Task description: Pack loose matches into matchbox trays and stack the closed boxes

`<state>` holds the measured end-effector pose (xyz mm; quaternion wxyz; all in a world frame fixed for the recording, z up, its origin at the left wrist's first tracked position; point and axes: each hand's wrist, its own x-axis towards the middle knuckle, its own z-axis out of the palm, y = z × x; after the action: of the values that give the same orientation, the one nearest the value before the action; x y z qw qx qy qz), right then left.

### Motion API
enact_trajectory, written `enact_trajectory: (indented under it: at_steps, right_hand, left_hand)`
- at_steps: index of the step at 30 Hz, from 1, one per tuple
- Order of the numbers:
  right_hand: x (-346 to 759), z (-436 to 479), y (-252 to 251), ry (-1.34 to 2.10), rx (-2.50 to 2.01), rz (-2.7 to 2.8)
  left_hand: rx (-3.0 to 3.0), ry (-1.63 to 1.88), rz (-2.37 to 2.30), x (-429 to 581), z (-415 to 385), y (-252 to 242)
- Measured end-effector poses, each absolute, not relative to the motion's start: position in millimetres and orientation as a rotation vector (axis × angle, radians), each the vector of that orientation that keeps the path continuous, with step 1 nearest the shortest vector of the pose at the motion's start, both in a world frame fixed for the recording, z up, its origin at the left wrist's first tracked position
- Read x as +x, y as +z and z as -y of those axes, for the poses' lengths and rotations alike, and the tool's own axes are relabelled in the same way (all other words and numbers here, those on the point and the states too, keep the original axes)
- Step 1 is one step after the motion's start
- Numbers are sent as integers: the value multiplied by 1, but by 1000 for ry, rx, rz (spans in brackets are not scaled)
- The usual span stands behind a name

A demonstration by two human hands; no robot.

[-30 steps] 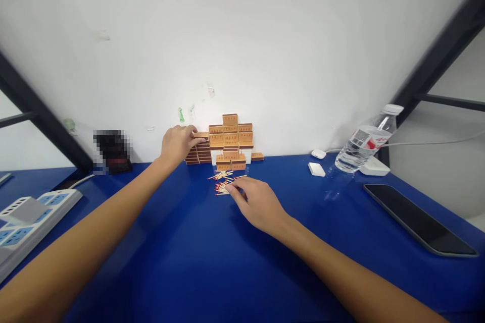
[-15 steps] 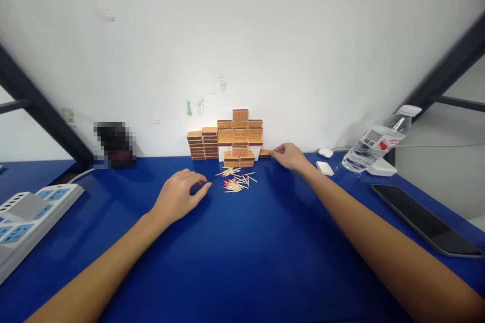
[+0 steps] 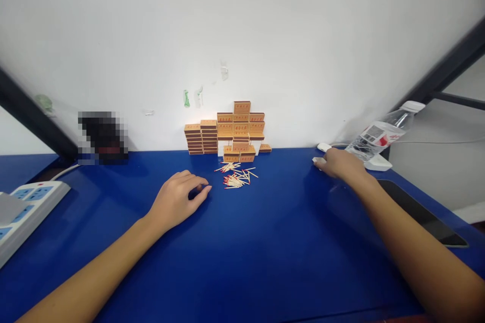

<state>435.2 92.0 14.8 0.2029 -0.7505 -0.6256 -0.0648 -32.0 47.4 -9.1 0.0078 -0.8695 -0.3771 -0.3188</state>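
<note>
My left hand (image 3: 176, 201) rests on the blue table (image 3: 257, 252), fingers curled in with thumb and forefinger together; nothing shows in them. Just to its right lies a heap of loose matches (image 3: 237, 178). Behind the matches, a stacked wall of orange matchboxes (image 3: 235, 128) stands against the white wall, with a single matchbox (image 3: 265, 148) lying at its right foot. My right hand (image 3: 339, 164) is far to the right, fingers bent down over a small white case (image 3: 316, 160) that it mostly covers.
A tilted water bottle (image 3: 382, 133) leans on a white block (image 3: 375, 163) at the back right, near a small white pebble-shaped object (image 3: 322, 147). A dark phone (image 3: 420, 207) lies by my right forearm. A power strip (image 3: 22, 207) sits at the left edge, a blurred black object (image 3: 102, 136) behind it.
My right hand left the matches, passed the single matchbox and moved right onto the white case. My left hand came off the matchbox stack down to the table.
</note>
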Motion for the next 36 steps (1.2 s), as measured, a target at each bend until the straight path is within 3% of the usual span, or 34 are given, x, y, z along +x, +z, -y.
enact_trajectory:
  at_steps: [4,8,11,19,36]
  right_hand:
    - [380,-58,23,-41,-2144,1847]
    - [287,-15,30,531,-1366,2306]
    - [240,-6,28,687,-1155,2402]
    - [236,-59,14,171,-1315,2437]
    - [256,-45,9,115,-1370,2413]
  left_hand:
    - [-2769,-1051,1161,-27,-40,-8]
    - [-2939,-985,1118,-20,-29,-3]
    - [-3073,-853,1099,-17,-25,-1]
    - [-3140,-839,1135,-17,-24,-8]
    - [-3097,-912,1117,-15,-25,-13]
